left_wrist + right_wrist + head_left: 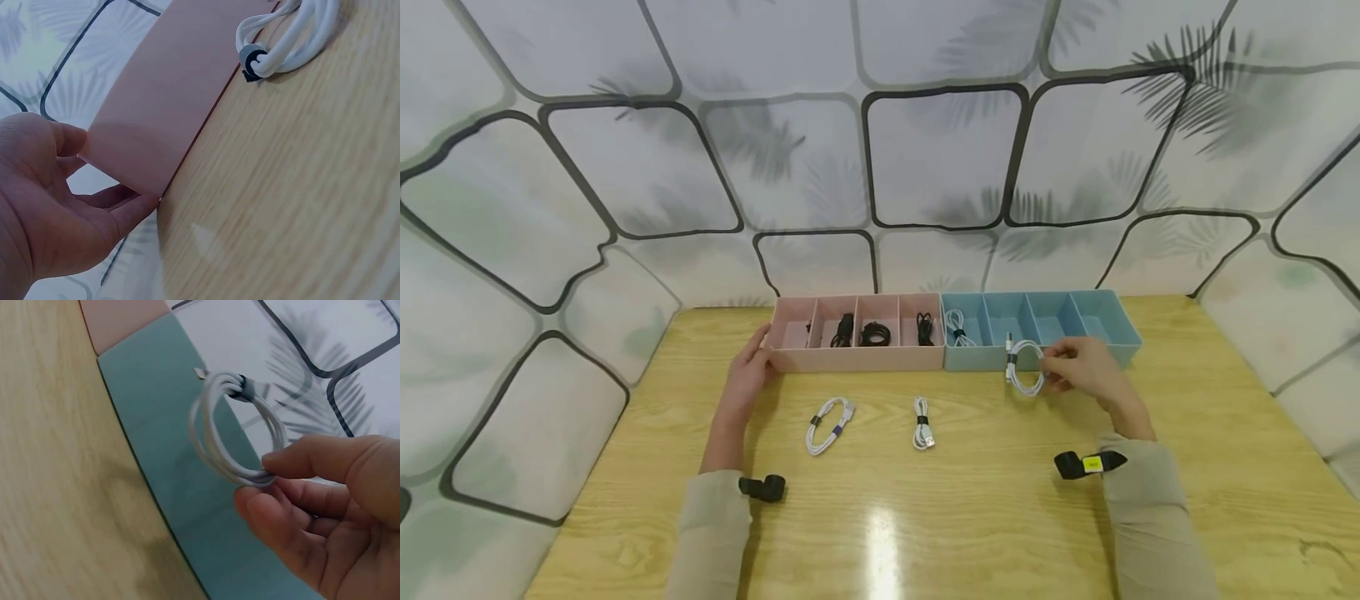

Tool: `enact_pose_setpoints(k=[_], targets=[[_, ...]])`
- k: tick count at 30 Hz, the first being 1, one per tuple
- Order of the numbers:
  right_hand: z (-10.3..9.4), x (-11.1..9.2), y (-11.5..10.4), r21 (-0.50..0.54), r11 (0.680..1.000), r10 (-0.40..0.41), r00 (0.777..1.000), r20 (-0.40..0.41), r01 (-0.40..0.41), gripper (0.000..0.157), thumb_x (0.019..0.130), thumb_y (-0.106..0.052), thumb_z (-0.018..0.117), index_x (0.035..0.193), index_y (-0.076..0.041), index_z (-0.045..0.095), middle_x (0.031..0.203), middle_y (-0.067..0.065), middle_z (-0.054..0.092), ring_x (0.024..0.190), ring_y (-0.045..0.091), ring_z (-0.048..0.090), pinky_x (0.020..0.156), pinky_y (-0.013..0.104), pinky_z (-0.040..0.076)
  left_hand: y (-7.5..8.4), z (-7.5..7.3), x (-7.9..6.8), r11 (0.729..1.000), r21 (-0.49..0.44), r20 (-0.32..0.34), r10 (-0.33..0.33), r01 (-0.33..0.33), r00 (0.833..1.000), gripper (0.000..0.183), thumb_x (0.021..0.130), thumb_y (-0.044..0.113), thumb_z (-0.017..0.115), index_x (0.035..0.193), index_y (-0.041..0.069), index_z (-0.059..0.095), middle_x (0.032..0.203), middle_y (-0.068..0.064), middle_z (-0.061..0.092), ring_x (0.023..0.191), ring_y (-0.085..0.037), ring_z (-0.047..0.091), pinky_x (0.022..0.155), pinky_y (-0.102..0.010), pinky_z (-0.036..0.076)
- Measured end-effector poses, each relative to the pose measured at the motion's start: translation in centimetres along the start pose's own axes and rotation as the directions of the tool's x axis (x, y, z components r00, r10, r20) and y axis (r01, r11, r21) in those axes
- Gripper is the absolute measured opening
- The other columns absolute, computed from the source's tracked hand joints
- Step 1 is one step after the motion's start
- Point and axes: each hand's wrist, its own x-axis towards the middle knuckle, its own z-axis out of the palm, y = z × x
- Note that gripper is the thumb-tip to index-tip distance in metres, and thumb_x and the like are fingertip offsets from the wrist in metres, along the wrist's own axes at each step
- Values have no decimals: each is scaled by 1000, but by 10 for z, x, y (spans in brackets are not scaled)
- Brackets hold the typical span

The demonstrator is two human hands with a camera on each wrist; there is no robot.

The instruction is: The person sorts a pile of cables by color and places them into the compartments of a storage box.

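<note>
My left hand [751,371] holds the left end of the pink divided box [857,360], with fingertips at its upper and lower corners in the left wrist view. Between thumb and fingers, my right hand [1086,367] pinches a coiled white cable [210,419] bound with a dark strap [242,389]. The coil hangs upright before the front wall of the blue divided box [977,359], its plug ends at the left side. Two more white cables lie on the table: a looped one [831,440] with two straps and a narrow bundled one [922,421].
Both boxes stand end to end along the back of the wooden table [1000,517]. Black cables [875,335] lie in several pink compartments. Another white cable [957,325] sits in the leftmost blue compartment. A patterned cloth backdrop [940,158] rises behind them.
</note>
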Motion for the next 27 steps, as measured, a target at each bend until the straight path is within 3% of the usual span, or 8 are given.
enact_pose_setpoints(k=[8, 15, 19, 27], targets=[[-11, 16, -20, 13, 997, 73, 993, -89, -72, 36, 97, -13, 61, 117, 17, 59, 87, 12, 70, 68, 13, 69, 67, 34, 61, 3, -2, -1, 1000, 15, 15, -17, 17, 1000, 53, 105, 16, 35, 158, 20, 29, 163, -14, 21, 141, -29, 33, 113, -44, 37], [-18, 30, -38, -32, 997, 68, 980, -186, -76, 32, 95, -13, 62, 111, 14, 64, 86, 16, 72, 67, 18, 71, 66, 38, 61, 4, -2, -1, 1000, 7, 24, -16, 16, 1000, 54, 105, 16, 34, 159, 20, 27, 163, -14, 22, 142, -28, 33, 114, -44, 35], [-20, 43, -42, -83, 992, 74, 975, -207, -93, 32, 92, -14, 60, 107, 14, 67, 79, 12, 72, 63, 17, 70, 63, 37, 61, 2, -3, -1, 1000, 10, 18, -22, 22, 1000, 54, 105, 16, 35, 158, 20, 28, 163, -12, 23, 141, -27, 34, 114, -43, 35], [-16, 63, -41, -206, 972, 70, 976, -207, -113, 32, 89, -12, 58, 101, 14, 70, 70, 11, 71, 65, 29, 70, 60, 38, 60, -1, -2, 1, 1000, -17, 12, 5, -5, 1000, 52, 105, 16, 36, 157, 16, 33, 162, -14, 23, 140, -28, 33, 113, -45, 37]])
